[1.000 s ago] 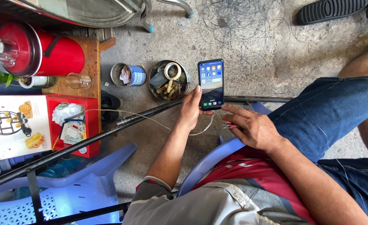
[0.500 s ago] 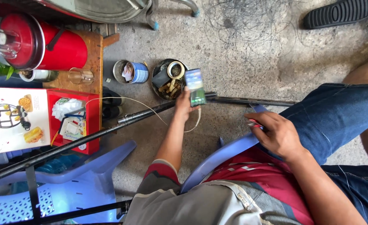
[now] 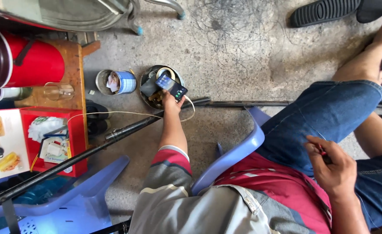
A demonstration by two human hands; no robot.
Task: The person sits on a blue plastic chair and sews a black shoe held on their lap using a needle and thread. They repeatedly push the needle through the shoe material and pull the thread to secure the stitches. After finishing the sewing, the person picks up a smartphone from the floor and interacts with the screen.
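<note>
Low down, left hand (image 3: 170,100) pinches a phone (image 3: 172,86), screen up, over a round tin (image 3: 147,96) on the floor; right hand (image 3: 329,167) rests loosely curled on the thigh.

Left arm stretched forward, left hand (image 3: 170,100) gripping, right hand (image 3: 331,167) curled on thigh

Bare grey concrete floor (image 3: 243,56), stained and scuffed, darker patch near top centre. Daylight, flat, soft shadows. Wooden table (image 3: 75,78) at left edge. Red cylindrical container (image 3: 30,65) lying across table; clear glass (image 3: 59,91) beside it. Red tray (image 3: 76,143) below, holding paper packets. Blue tin can (image 3: 117,82) on floor just beside table. Lilac plastic chair (image 3: 82,195) lower left; second lilac chair (image 3: 238,147) at centre. Metal basin (image 3: 69,15) with tubular legs at top. Black sandal (image 3: 323,13) top right.
</note>
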